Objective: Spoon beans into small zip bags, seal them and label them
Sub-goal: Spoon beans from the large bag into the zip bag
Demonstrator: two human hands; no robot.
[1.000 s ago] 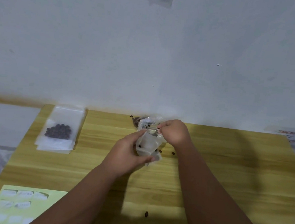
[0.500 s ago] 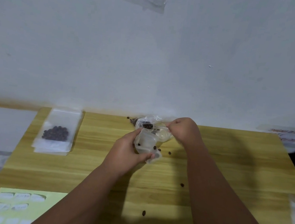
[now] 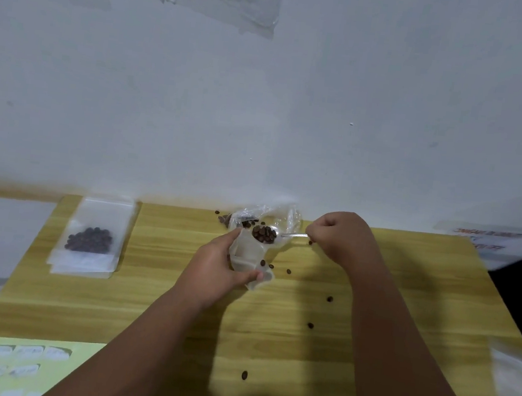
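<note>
Beans (image 3: 263, 234) heaped on a spoon (image 3: 294, 235) pinched in the right hand (image 3: 343, 236) hover over the small zip bag (image 3: 245, 253) gripped by the left hand (image 3: 215, 270); a filled bag (image 3: 90, 238) lies far left on the table (image 3: 422, 281)

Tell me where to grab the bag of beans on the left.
Pinch the filled bag by its bare far edge, from above: it lies flat on the stack of bags, and the beans sit nearer you.

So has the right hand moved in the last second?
Yes. The right hand, gripping the spoon, has drawn rightward, away from the big bean sack.
</note>
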